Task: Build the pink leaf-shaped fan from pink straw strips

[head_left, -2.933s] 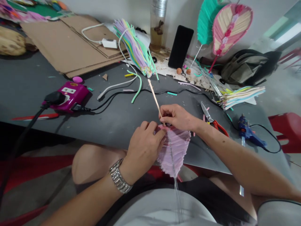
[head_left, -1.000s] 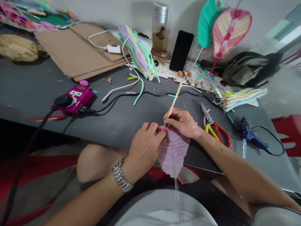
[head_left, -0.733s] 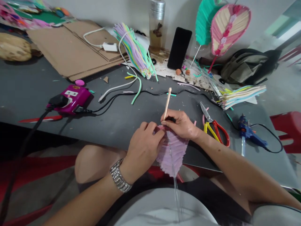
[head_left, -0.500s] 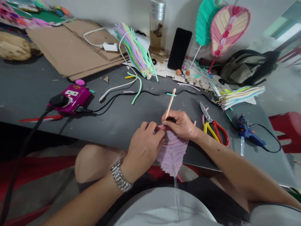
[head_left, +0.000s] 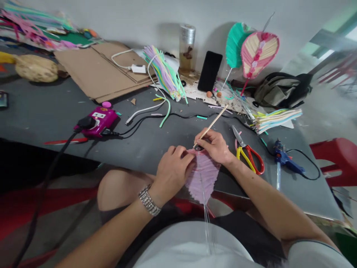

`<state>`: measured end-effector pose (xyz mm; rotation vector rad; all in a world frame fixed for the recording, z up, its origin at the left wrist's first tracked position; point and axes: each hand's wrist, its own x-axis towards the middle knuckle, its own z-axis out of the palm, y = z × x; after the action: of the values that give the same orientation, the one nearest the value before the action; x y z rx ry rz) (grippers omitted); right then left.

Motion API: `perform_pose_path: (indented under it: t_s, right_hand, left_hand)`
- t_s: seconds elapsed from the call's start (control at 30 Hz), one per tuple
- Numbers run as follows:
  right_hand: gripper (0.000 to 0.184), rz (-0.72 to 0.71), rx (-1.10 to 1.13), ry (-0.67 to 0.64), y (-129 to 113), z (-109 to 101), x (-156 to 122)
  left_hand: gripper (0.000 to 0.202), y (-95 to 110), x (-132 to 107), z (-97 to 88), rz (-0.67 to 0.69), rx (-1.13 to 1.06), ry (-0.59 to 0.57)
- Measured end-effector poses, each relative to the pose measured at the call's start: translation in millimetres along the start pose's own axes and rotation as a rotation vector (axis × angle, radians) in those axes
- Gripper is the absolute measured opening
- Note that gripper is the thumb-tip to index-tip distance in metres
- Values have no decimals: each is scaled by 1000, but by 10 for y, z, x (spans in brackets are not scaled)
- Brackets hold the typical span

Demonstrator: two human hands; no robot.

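A small lilac leaf-shaped fan [head_left: 205, 175] of ribbed fuzzy stems, pinkish at its far edge, lies over the table's front edge. Bare wires [head_left: 206, 223] run from its pointed near end toward my body. My left hand [head_left: 174, 165] pinches the fan's far left edge, fingers closed and bent over it. Between the thumb and fingers of my right hand [head_left: 213, 145] is a thin cream chenille stem [head_left: 214, 121], slanting up to the right. Its lower end is at the fan's pink edge; whether it touches is hidden by the fingers.
Scissors [head_left: 248, 152] and a blue glue gun [head_left: 287, 160] lie to the right. A purple power socket [head_left: 103, 121] and its black cord cross the left. Behind are cardboard [head_left: 97, 74], stem bundles [head_left: 164, 74], a bottle [head_left: 186, 48], a phone [head_left: 210, 70] and a pink-cream fan [head_left: 259, 56].
The cream stem in my right hand has tilted from nearly upright to a slant toward the right. My left hand keeps its pinch on the fan. The whole view has shifted slightly.
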<state>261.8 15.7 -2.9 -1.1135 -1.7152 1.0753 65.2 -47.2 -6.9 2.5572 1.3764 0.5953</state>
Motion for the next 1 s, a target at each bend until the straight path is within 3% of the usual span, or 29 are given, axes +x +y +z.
perform_pose_path:
  t_s: [0.73,0.87,1.0]
  right_hand:
    - [12,-160,-236,-54,68,94,-70]
    - [14,-125,-213,-24,85,114,-59]
    - [14,44,45,29,86,38,-9]
  left_hand:
    - [29,-9,-12,23,4,4,25]
    - [29,-23,-12,31,8,5,24]
    - [28,-22,-9,36,1,-7,26]
